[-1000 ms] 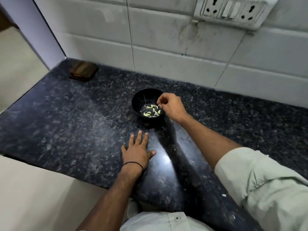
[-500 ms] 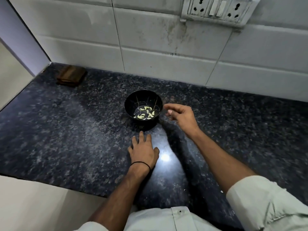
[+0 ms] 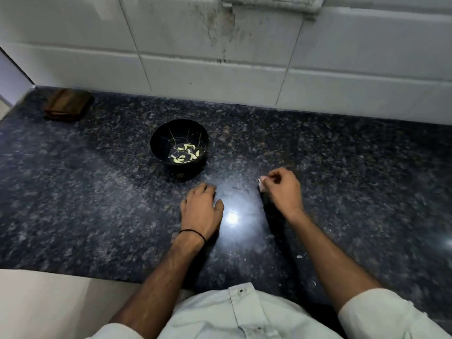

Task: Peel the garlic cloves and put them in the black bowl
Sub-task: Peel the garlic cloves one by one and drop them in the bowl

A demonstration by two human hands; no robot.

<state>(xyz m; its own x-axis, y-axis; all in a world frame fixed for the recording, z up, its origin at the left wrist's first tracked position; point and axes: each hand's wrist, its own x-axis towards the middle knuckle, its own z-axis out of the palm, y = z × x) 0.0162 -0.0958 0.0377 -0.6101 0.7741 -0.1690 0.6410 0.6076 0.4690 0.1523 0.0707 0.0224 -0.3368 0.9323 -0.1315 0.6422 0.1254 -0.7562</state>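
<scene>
Our right hand [image 3: 283, 190] pinches a small pale piece [image 3: 261, 184] at its fingertips; clove or skin, we can't tell. Our left hand [image 3: 201, 212] rests on the granite counter [image 3: 93, 192], fingers loosely bent, holding nothing. The peeled garlic cloves [image 3: 185, 154] sit in the black bowl [image 3: 164, 137] just beyond it.
</scene>
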